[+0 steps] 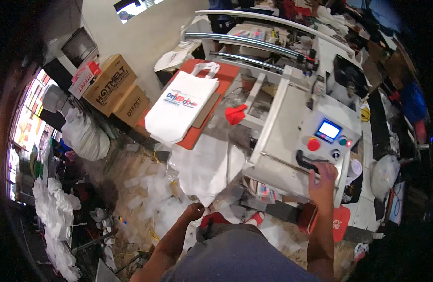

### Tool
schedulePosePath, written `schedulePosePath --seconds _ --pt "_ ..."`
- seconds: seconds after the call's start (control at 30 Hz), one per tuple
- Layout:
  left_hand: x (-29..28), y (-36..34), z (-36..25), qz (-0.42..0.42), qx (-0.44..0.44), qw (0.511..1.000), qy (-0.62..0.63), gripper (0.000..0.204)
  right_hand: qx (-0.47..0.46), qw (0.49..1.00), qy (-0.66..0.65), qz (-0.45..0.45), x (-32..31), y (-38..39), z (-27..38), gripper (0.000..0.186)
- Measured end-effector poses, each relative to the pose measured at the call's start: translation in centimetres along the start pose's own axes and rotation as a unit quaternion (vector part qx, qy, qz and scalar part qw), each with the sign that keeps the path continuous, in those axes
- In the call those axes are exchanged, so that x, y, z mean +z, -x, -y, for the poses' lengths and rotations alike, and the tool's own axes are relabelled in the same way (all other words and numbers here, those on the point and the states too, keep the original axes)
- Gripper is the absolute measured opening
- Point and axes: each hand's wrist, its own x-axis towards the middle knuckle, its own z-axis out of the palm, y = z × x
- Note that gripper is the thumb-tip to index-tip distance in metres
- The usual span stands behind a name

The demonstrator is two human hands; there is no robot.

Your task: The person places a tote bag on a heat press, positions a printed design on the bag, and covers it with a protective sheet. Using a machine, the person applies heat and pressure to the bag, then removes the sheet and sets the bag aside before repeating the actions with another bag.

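Observation:
My right hand (324,175) is curled over the near end of a black handle (305,160) on the front of a large white press machine (291,108). Beside that handle are a lit screen (329,130), a red push button (313,144) and a green one. My left hand (194,212) is closed low in front of my body, close to the pointed lower corner of a white sheet (204,174); whether it grips that corner is hidden. Ahead, a white tote bag (181,109) with a printed front lies flat on a red-orange board (228,75), its handles pointing away.
Cardboard boxes (114,80) are stacked at the left, near a stuffed white sack (84,136). A red cloth (235,114) hangs on the machine frame. Metal rollers (244,43) span the back. Pale scraps (150,202) litter the floor; a red stool (339,223) stands at the right.

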Motion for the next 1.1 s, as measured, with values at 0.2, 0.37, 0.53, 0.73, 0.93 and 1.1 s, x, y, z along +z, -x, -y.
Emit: schedulePosePath --seconds 0.2,0.37,0.53,0.73,0.93,1.1 --pt "-8.0 -2.1 2.2 0.068 -0.01 0.997 0.028 0.034 0.067 0.982 -0.029 -0.176 2.4 -0.2 7.9 0.023" --pt "-20.7 -7.9 3.7 0.078 0.068 0.992 0.065 0.031 0.034 0.987 -0.149 -0.055 10.8 -3.4 17.9 0.016" --pt "-32.6 -14.9 -3.5 -0.028 0.156 0.979 0.128 0.016 0.039 0.984 -0.174 -0.008 24.9 -9.0 25.9 0.018" --pt "-36.2 -28.5 -5.9 -0.144 0.343 0.928 0.007 0.028 0.05 0.983 -0.175 -0.032 38.9 -15.9 29.6 0.024" --pt "-36.4 -35.9 -9.5 -0.116 0.401 0.905 -0.086 0.052 0.112 0.989 -0.098 -0.003 42.6 -18.4 29.6 0.039" --pt "-35.6 -37.5 -10.6 -0.097 0.421 0.895 -0.112 0.047 0.162 0.982 -0.091 0.007 44.0 -17.3 29.3 0.042"
